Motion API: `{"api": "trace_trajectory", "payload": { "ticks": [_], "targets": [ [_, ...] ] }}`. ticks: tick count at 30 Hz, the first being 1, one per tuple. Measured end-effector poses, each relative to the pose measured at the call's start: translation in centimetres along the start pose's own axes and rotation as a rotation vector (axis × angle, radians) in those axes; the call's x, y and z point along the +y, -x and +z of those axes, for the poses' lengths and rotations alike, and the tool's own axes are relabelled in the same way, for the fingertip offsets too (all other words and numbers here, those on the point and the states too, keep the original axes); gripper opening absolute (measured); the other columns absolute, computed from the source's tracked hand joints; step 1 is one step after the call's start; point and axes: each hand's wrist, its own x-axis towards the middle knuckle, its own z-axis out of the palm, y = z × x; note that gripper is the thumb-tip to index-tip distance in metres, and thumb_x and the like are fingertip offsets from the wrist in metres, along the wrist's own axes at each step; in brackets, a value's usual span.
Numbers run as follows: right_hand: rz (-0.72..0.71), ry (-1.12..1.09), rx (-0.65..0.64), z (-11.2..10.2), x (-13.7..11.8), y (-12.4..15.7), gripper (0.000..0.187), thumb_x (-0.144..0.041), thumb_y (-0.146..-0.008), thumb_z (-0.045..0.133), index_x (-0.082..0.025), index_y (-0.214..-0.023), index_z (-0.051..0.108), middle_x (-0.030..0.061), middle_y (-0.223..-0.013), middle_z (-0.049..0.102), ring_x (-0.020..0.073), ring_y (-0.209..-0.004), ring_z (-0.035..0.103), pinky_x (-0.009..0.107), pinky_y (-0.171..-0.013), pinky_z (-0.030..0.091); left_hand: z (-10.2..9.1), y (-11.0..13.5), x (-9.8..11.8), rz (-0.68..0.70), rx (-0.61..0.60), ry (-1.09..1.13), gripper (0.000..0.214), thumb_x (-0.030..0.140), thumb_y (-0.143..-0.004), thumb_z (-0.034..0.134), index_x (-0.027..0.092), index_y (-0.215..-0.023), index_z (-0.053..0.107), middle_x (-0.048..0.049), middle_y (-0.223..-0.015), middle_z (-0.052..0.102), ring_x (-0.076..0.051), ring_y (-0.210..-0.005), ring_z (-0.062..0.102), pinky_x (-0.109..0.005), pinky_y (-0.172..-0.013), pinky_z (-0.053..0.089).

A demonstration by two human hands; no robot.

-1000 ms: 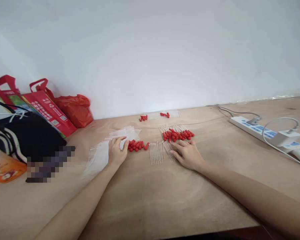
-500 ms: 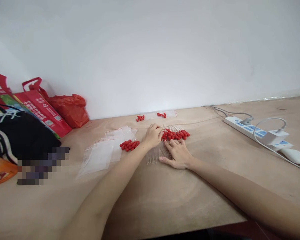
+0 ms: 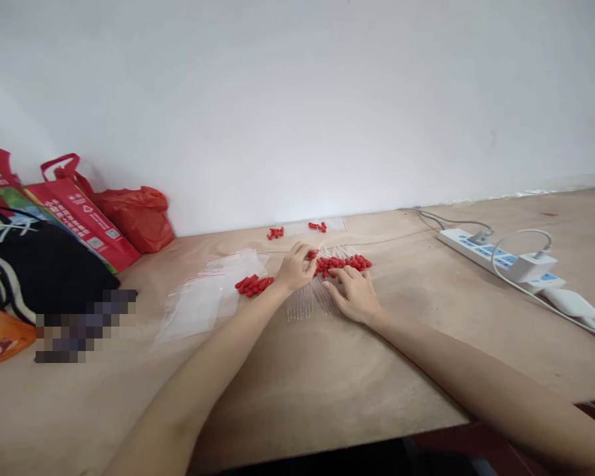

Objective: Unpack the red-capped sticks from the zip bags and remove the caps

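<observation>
A pile of red rubber bulbs [image 3: 357,262], which look like dropper bulbs, lies at mid-table with thin clear tubes [image 3: 300,305] fanned out on its near and far sides. My left hand [image 3: 295,268] is closed at the pile's left end, thumb and fingers pinching one red bulb [image 3: 313,254] just above the others. On the pile's near edge rests my right hand [image 3: 356,294], fingers stretched out and apart, tips touching the bulbs and thumb over the tubes. A smaller heap of red bulbs [image 3: 254,285] sits left of my left forearm, beside overlapping clear zip bags [image 3: 193,314].
Two small red clusters [image 3: 276,233] and another clear bag [image 3: 302,227] lie near the wall. At right is a white power strip [image 3: 469,246] with plugs and cables. Shopping bags [image 3: 79,215], a red plastic bag [image 3: 141,218] and a black cloth bag [image 3: 54,271] crowd the left.
My left hand has lifted slightly, and a red bulb now shows between its fingertips. My right hand's fingers have drawn in a little at the pile. The view has shifted slightly.
</observation>
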Motion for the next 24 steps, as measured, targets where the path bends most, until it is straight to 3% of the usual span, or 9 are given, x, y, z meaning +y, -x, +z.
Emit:
{"api": "trace_trajectory", "payload": {
  "ticks": [3,6,9,13,17,20,24],
  "targets": [
    [-0.009,-0.063,0.116,0.1,0.1,0.1,0.044,-0.044,-0.082,0.04,-0.014,-0.113,0.047,0.0095,-0.098,0.055,0.0195,-0.093,0.048,0.032,-0.078,0.029,-2.1,3.4,1.2,-0.075,0.107,0.071,0.014,0.011,-0.071,0.049,0.016,-0.084,0.052,-0.0033,-0.083,0.053,-0.012,-0.077,0.057,-0.026,-0.07,0.052],
    [-0.094,-0.042,0.191,-0.1,0.0,0.3,0.054,-0.048,-0.079,0.045,-0.014,-0.12,0.043,0.0124,-0.111,0.05,0.0217,-0.101,0.043,0.034,-0.084,0.028,-3.5,6.6,2.2,-0.148,0.081,0.144,0.011,0.016,-0.072,0.053,0.016,-0.082,0.051,-0.0029,-0.081,0.055,-0.012,-0.073,0.059,-0.025,-0.067,0.053],
    [-0.252,0.016,0.165,-0.4,-0.1,0.5,0.05,-0.049,-0.08,0.044,-0.02,-0.12,0.046,0.0096,-0.115,0.05,0.0212,-0.104,0.042,0.036,-0.089,0.024,-4.2,8.4,3.1,-0.14,0.018,0.168,0.008,0.02,-0.073,0.054,0.016,-0.08,0.052,-0.0035,-0.081,0.057,-0.012,-0.072,0.059,-0.027,-0.068,0.054],
    [-0.425,0.043,0.1,-0.6,-0.1,0.9,0.033,-0.043,-0.084,0.04,-0.026,-0.108,0.057,0.0028,-0.098,0.061,0.0168,-0.096,0.046,0.038,-0.093,0.016,-4.3,8.7,3.8,-0.072,-0.036,0.178,0.005,0.02,-0.075,0.052,0.016,-0.078,0.053,-0.0039,-0.081,0.058,-0.012,-0.073,0.058,-0.025,-0.067,0.053],
    [-0.463,0.061,0.051,-0.6,-0.2,1.1,0.027,-0.037,-0.087,0.039,-0.029,-0.095,0.064,-0.0004,-0.069,0.061,0.0138,-0.081,0.047,0.039,-0.092,0.016,-4.0,8.4,3.9,-0.001,-0.086,0.086,0.01,0.021,-0.077,0.05,0.016,-0.084,0.055,-0.0054,-0.084,0.06,-0.014,-0.078,0.058,-0.028,-0.07,0.052],
    [-0.492,0.068,0.042,-0.6,-0.5,1.1,0.026,-0.035,-0.086,0.04,-0.029,-0.095,0.064,0.0002,-0.066,0.058,0.0137,-0.076,0.045,0.038,-0.089,0.019,-3.9,8.2,3.5,0.079,-0.104,-0.067,0.021,0.025,-0.079,0.052,0.017,-0.098,0.056,-0.008,-0.096,0.061,-0.017,-0.092,0.056,-0.034,-0.081,0.047],
    [-0.516,0.074,0.041,-1.0,-0.9,1.3,0.028,-0.033,-0.087,0.038,-0.026,-0.087,0.065,0.0,-0.064,0.057,0.0134,-0.075,0.044,0.037,-0.088,0.019,-3.9,8.3,3.0,0.189,-0.117,-0.227,0.013,0.028,-0.08,0.053,0.021,-0.085,0.063,-0.0035,-0.096,0.065,-0.019,-0.1,0.054,-0.041,-0.089,0.04]
  ]
}}
